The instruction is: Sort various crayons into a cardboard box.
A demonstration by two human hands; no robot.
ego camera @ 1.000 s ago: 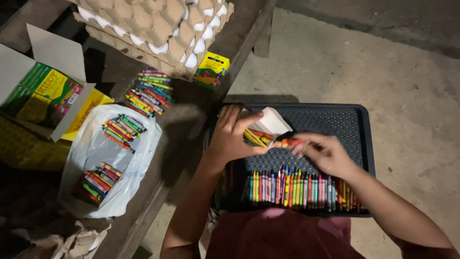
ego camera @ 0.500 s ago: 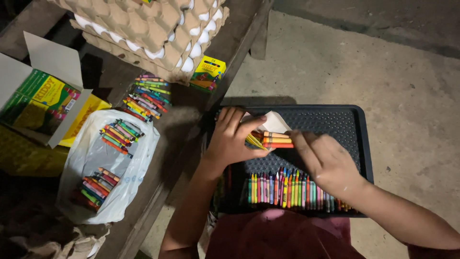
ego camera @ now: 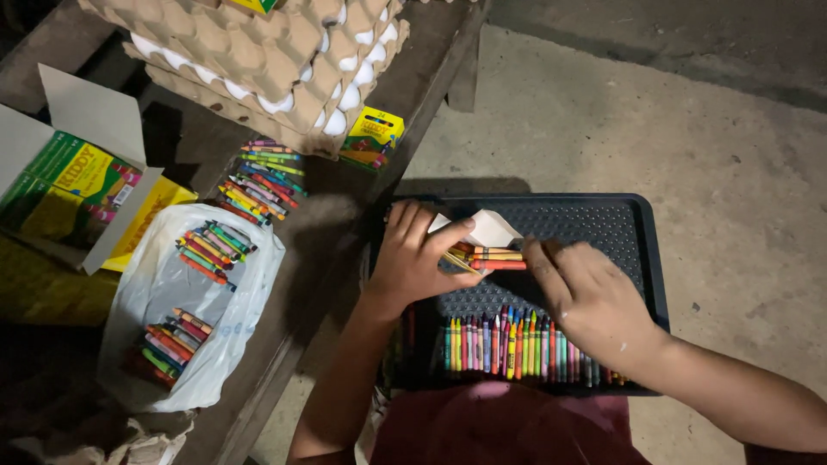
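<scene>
My left hand [ego camera: 418,254] grips a small open crayon box [ego camera: 487,231] with a white flap, held over a black plastic tray [ego camera: 633,232] on my lap. Several crayons [ego camera: 491,257] stick halfway out of the box toward the right. My right hand [ego camera: 594,301] sits just right of those crayon ends, fingers bent and touching or nearly touching them, slightly blurred. A row of loose crayons [ego camera: 517,344] lies along the near side of the tray, partly under my right hand.
A dark wooden bench [ego camera: 319,224] at left carries stacked egg trays [ego camera: 258,60], a yellow crayon box [ego camera: 372,136], crayon bundles [ego camera: 263,176], a white plastic bag [ego camera: 164,301] with more bundles, and an open cardboard carton [ego camera: 77,185]. Concrete floor [ego camera: 732,129] lies to the right.
My right hand has moved down and left from holding a crayon in the air to the ends of the crayons in the box. The left hand keeps its grip on the box.
</scene>
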